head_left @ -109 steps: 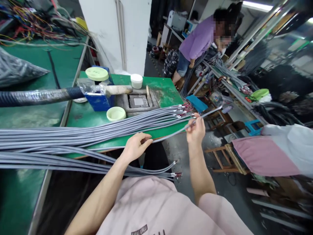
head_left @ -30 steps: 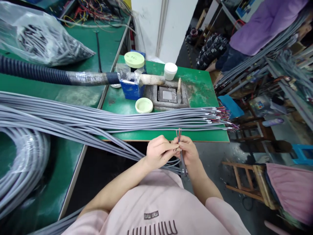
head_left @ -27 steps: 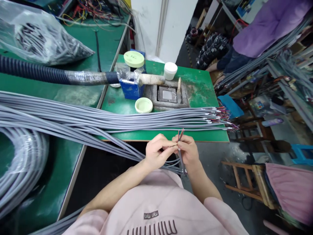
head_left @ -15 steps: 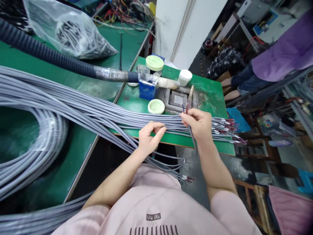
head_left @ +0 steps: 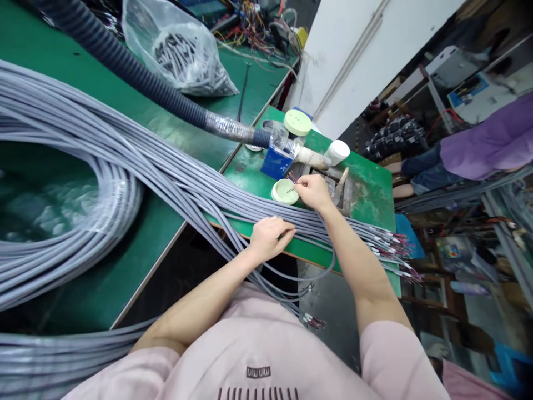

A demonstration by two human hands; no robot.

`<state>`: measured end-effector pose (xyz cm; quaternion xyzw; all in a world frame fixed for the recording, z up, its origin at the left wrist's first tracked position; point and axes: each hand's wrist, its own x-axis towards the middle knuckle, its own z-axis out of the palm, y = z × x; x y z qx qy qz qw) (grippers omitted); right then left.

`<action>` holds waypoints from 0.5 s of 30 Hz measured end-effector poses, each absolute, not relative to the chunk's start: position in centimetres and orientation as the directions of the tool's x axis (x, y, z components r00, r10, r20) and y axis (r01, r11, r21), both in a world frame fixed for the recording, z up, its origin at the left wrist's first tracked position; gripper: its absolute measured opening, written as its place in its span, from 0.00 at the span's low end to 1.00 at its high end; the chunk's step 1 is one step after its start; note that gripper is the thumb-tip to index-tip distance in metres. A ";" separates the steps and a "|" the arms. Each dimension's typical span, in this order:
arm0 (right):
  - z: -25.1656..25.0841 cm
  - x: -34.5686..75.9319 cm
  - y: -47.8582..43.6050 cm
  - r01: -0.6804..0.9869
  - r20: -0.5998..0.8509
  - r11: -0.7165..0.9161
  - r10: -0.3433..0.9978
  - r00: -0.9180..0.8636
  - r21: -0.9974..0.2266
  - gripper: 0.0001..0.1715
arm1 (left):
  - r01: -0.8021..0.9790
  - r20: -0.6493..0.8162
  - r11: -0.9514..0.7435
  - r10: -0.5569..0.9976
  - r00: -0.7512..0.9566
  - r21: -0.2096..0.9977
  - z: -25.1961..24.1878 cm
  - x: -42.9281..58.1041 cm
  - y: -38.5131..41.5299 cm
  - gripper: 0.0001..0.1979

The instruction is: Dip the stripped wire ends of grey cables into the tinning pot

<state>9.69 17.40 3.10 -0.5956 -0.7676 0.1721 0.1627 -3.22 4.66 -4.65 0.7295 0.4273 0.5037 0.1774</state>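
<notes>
My right hand (head_left: 314,191) pinches the end of a grey cable, its thin coloured wires (head_left: 292,178) fanning out past the fingertips. Some wire tips reach over the shallow light green dish (head_left: 284,192). From this hand the cable loops down past the table's front edge. My left hand (head_left: 270,238) is loosely curled above the near side of the grey cable bundle (head_left: 250,200), thumb and fingers slightly apart, with nothing visible in it. At the bundle's right end, stripped wire ends (head_left: 400,244) stick out.
A ribbed hose (head_left: 166,100) ends in a nozzle by a blue box (head_left: 275,161). Behind the dish stand a green-lidded jar (head_left: 297,122) and a white cup (head_left: 337,151). A handled tool (head_left: 341,186) leans on a metal block. A plastic bag (head_left: 187,55) holds grey pieces. A person (head_left: 478,139) stands at right.
My right hand has moved left from above the metal block to the dish, bringing the wire ends there. My left hand's fingers have drawn closer to the thumb. The whole view has shifted and tilted.
</notes>
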 end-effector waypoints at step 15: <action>4.7 9.8 15.4 0.799 0.184 0.331 0.943 -0.275 -0.501 0.15 | 0.397 0.604 -0.580 0.794 0.078 0.712 -4.5 -3.2 4.6 0.08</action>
